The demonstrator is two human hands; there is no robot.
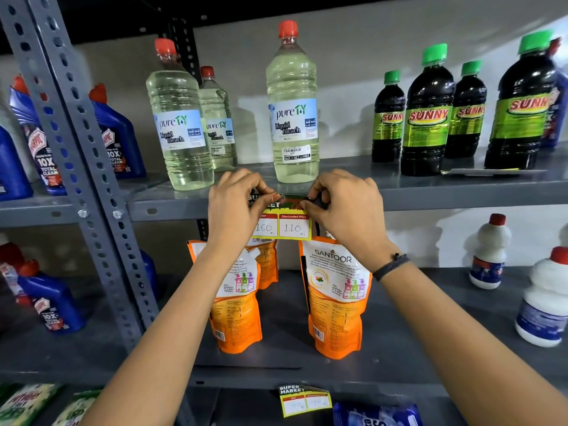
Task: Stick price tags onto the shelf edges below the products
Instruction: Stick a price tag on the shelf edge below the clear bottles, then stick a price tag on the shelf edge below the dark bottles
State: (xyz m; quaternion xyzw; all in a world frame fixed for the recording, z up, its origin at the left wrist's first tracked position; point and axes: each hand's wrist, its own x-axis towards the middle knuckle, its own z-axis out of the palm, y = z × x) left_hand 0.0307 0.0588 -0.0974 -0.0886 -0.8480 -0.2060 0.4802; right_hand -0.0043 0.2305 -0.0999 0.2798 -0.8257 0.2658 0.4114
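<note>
A yellow price tag [287,224] reading 160 and 110 hangs against the front edge of the grey upper shelf [445,195], below the clear liquid bleach bottles [292,118]. My left hand [236,207] pinches the tag's top left corner. My right hand [344,207] pinches its top right corner and also holds something small and black against the shelf edge. Both sets of fingers cover most of the tag's dark top strip.
A second yellow price tag [304,399] is stuck on the lower shelf edge. Orange Santoor pouches [335,302] stand right under my hands. Dark green-capped bottles [427,118] stand to the right, blue cleaner bottles [116,139] to the left, white bottles [488,256] at lower right. A grey slotted upright [80,142] rises on the left.
</note>
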